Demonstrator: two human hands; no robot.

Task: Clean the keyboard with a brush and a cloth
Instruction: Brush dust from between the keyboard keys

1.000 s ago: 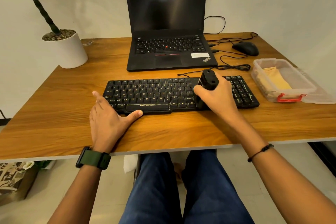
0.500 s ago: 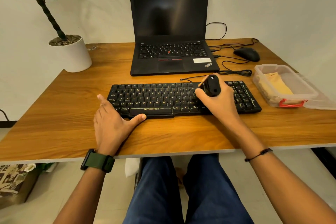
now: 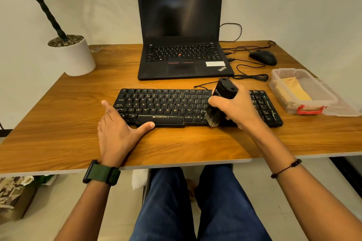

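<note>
Black keyboard (image 3: pixel 166 106) sits across the middle of the wooden bench (image 3: pixel 58 123), lengthwise left to right, with the Zebronics logo on the space bar. Right hand (image 3: pixel 238 108) has its fingers wrapped around a chunky black brush (image 3: pixel 220 101), held upright-ish and tilted, bristles down on the keys at the near edge, just right of the main letter block. Left hand (image 3: pixel 117 130) lies flat and relaxed on the bench at the keyboard's near-left corner, thumb stretched along the front edge below the space bar, gripping nothing.

Cloth (image 3: pixel 295 91) is the yellow thing folded inside a clear plastic box (image 3: pixel 278 86) with a red clasp, over to the right of the keyboard, with the clear lid lying beside it.

Behind the keyboard there's a black laptop (image 3: pixel 182 31), lid up, screen dark. Black mouse (image 3: pixel 263 57) is at the far right with cables looped between it and the laptop. White pot with a plant (image 3: pixel 73 56) is at the far-left corner. Green watch (image 3: pixel 101 173) on the left wrist, thin dark bracelet (image 3: pixel 286 168) on the right.
</note>
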